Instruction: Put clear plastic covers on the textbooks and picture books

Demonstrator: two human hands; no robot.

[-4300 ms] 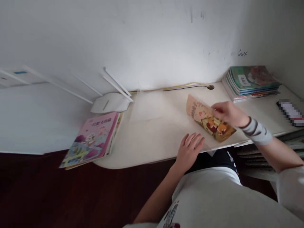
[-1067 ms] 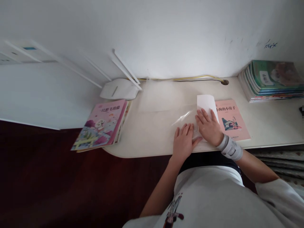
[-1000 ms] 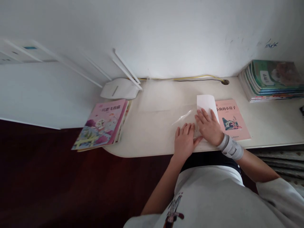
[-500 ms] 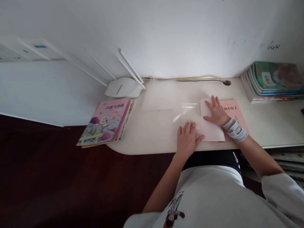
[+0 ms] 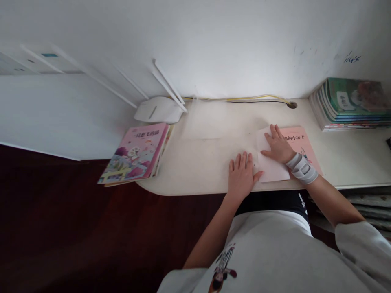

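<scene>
A cream bench (image 5: 195, 179) with a rounded corner runs along a white wall (image 5: 214, 49), above a dark reddish floor (image 5: 76, 228) at seven o'clock, with twelve o'clock straight ahead and the clock centred between the hands. A grey printed sweatshirt (image 5: 262, 252) fills the lower edge at six o'clock. At ten o'clock, a pink picture book (image 5: 132, 154) overhangs the bench edge, just in front of a white router (image 5: 157, 110) with upright antennas. At two o'clock, a stack of green-covered books (image 5: 345, 108) sits in the far corner, and a yellow and black cable (image 5: 253, 98) runs along the wall to a desk grommet (image 5: 292, 105). Nearer the centre, at three o'clock, lies a salmon-pink book (image 5: 297, 140) with a Chinese title. A white sheet of paper (image 5: 271, 171) lies flat on the bench, overlapping that book's lower left corner. The right hand (image 5: 276, 146), its wrist in a pale brace (image 5: 302, 168), presses down on the sheet with its fingers fanned. The left hand (image 5: 241, 175) lies palm-down at the sheet's left edge, its thumb reaching onto the paper. Both grips are spread flat, pinching nothing, and this broad, even contact keeps the sheet steady against the bench.
</scene>
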